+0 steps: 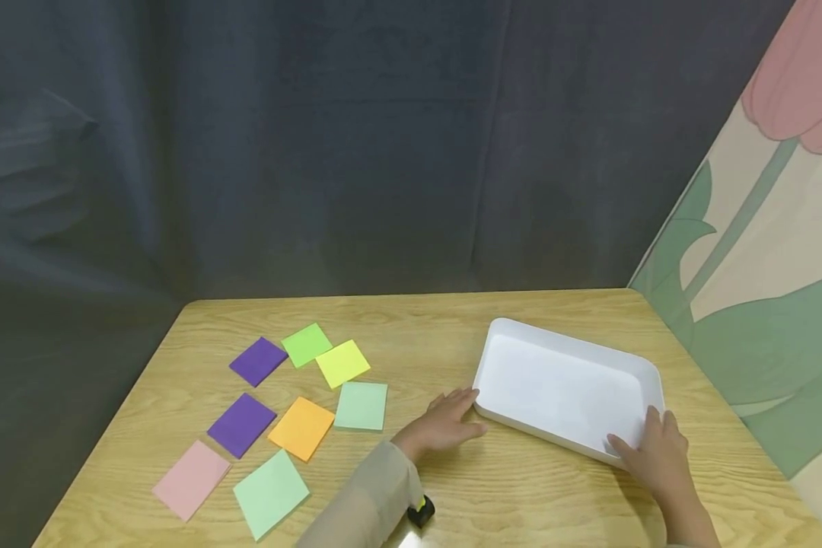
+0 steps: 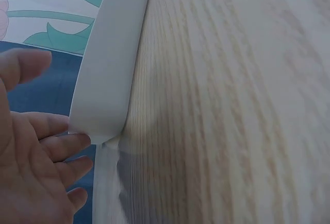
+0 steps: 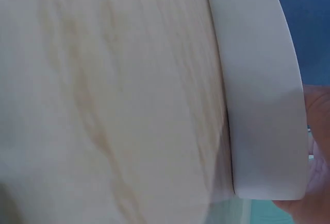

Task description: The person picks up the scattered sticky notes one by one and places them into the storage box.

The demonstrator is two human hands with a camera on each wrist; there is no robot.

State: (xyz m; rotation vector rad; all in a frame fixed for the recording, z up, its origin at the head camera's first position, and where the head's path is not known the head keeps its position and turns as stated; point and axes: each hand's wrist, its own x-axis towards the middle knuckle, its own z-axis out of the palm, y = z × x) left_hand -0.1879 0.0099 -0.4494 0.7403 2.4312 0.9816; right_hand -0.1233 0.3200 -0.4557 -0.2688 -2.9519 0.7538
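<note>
A shallow white rectangular tray (image 1: 562,380) lies on the right half of the table, set at a slant. At its near left corner, my left hand (image 1: 445,426) touches the outer wall with extended fingertips, thumb held apart. My right hand (image 1: 654,460) holds the near right corner, with the thumb over the near rim and fingers along the right side. In the left wrist view, fingertips of the left hand (image 2: 44,157) meet the tray's end (image 2: 105,90). The tray wall (image 3: 263,105) hides much of the right hand (image 3: 319,157) in the right wrist view.
Several coloured paper squares lie on the table's left, including purple (image 1: 242,425), orange (image 1: 302,428), pink (image 1: 192,480), yellow (image 1: 343,363) and pale green (image 1: 361,406) ones. A dark curtain (image 1: 397,152) hangs behind the wooden table (image 1: 425,327). A flower-patterned cloth (image 1: 781,327) hangs right.
</note>
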